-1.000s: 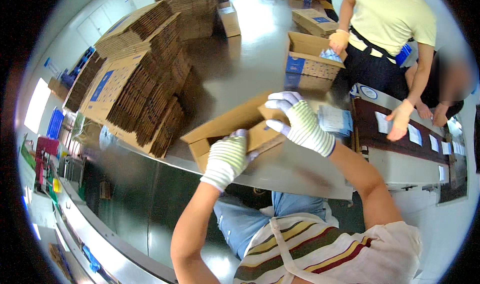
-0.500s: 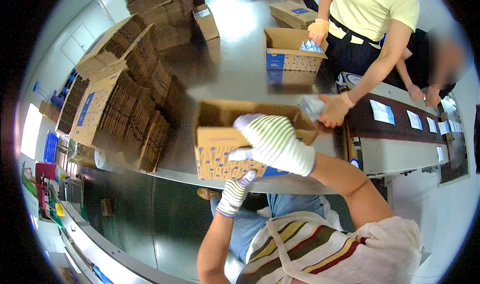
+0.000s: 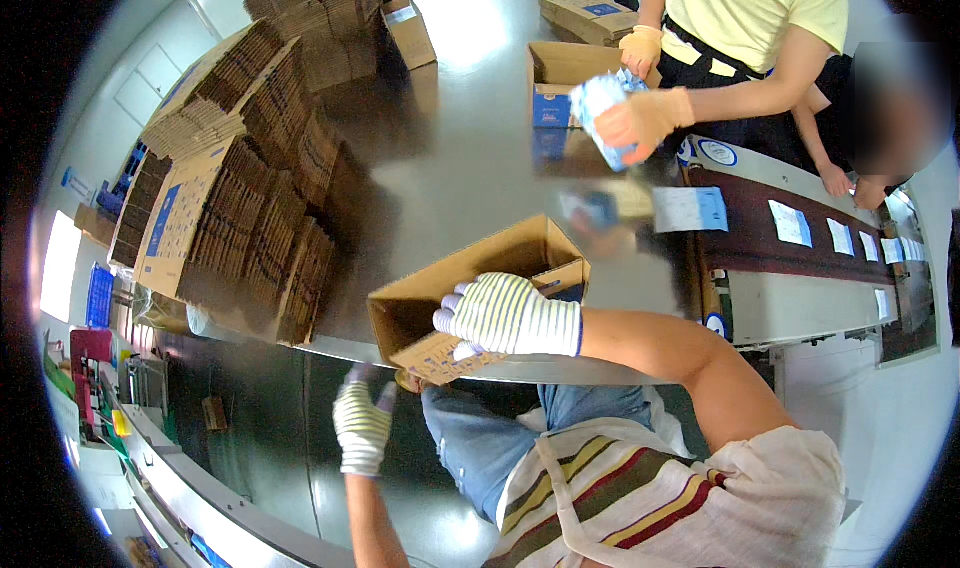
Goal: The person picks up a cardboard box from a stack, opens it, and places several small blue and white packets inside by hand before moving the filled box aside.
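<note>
the left hand (image 3: pixel 361 423) has come away, thumb and fingers spread, below the table (image 3: pixel 460 148). the open carton (image 3: pixel 480 266) now sits skewed at the near edge, its near wall pinched by the right hand (image 3: pixel 512 313), which seemingly steadies it alone.

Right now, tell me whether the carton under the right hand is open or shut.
Open: past the right hand, the brown inner walls of the carton show through its top.
</note>
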`<move>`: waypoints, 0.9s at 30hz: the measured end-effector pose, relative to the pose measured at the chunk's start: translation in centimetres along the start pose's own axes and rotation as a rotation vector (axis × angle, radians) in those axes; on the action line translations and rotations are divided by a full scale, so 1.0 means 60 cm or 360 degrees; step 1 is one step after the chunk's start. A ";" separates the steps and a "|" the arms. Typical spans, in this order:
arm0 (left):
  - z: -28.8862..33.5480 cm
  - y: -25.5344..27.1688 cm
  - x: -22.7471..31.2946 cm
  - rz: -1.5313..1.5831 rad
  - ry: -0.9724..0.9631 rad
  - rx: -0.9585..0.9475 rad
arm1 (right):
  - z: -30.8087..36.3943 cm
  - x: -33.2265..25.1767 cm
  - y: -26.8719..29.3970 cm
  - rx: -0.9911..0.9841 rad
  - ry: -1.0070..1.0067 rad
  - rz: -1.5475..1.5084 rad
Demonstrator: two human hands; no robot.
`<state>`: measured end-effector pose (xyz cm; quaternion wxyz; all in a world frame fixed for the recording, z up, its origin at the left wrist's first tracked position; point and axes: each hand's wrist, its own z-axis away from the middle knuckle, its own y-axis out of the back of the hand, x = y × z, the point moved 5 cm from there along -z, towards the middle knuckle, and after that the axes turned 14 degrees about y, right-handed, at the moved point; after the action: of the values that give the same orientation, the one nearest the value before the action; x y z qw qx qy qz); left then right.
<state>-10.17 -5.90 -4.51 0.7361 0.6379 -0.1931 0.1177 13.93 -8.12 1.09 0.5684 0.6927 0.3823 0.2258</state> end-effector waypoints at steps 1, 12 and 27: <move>0.010 0.044 0.033 -0.0217 -0.0352 0.0344 | 0.000 -0.007 0.001 -0.0003 0.0059 0.0014; -0.015 0.011 0.243 -0.1048 -0.1515 -0.0145 | 0.032 0.077 0.037 0.0400 0.0131 0.0161; -0.015 -0.039 0.253 -0.0341 -0.1731 0.0306 | 0.046 0.127 0.006 0.1347 -0.0214 -0.0314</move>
<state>4.55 -6.50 -0.08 0.4770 0.6869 -0.4675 -0.2865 20.71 -3.85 -0.16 0.2771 0.8379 0.4675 -0.0517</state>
